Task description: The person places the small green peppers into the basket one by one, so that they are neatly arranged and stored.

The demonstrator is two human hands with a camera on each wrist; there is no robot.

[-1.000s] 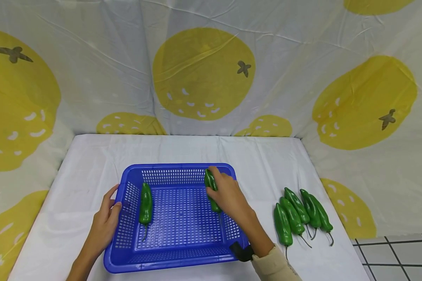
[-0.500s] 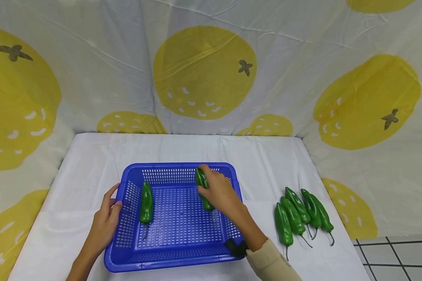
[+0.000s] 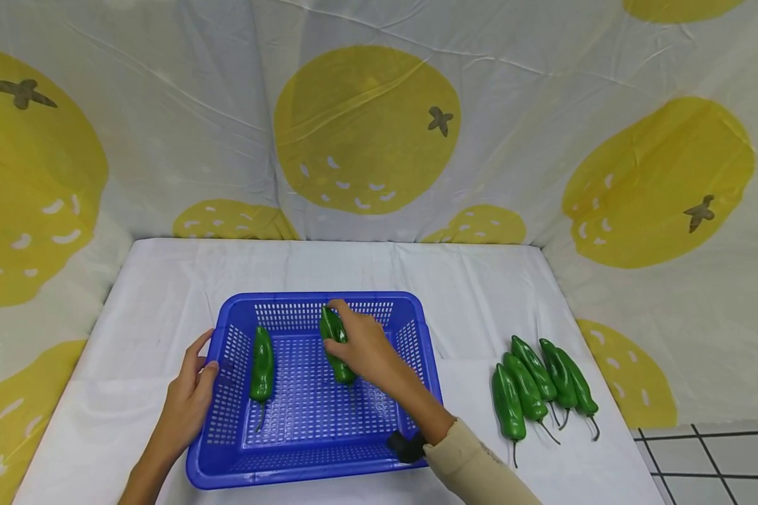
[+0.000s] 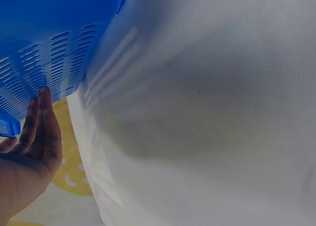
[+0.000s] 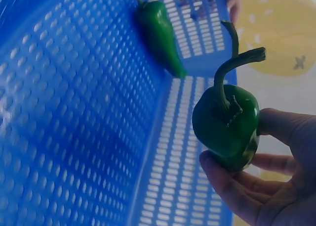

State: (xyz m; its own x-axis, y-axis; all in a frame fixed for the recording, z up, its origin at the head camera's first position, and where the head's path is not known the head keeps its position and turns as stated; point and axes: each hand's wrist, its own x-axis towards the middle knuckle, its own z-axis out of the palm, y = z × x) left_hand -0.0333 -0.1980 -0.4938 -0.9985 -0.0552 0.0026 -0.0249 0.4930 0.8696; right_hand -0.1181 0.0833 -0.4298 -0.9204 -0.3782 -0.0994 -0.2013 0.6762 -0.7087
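Observation:
My right hand (image 3: pixel 363 344) grips glossy green peppers (image 3: pixel 336 347) over the middle of the blue plastic basket (image 3: pixel 309 475). The right wrist view shows the near pepper (image 5: pixel 224 124) stem first between thumb and fingers. A second stem (image 5: pixel 232 38) rises behind it, its pepper mostly hidden. Along the basket's left side lies another green pepper (image 3: pixel 262 365), tip away from me. My left hand (image 3: pixel 189 400) rests at the basket's left rim, thumb at the edge. In the left wrist view its fairly straight fingers (image 4: pixel 44 105) touch the slotted outer wall.
Several green peppers (image 3: pixel 530 389) lie side by side on the white cloth (image 3: pixel 467 294), right of the basket. Yellow-fruit-print fabric (image 3: pixel 366 133) rises behind and on both sides. White floor tiles (image 3: pixel 714 456) show at the lower right.
My right hand has carried its peppers leftward inside the basket, from near the right wall to the middle. The left hand, the basket and the other peppers stay where they were.

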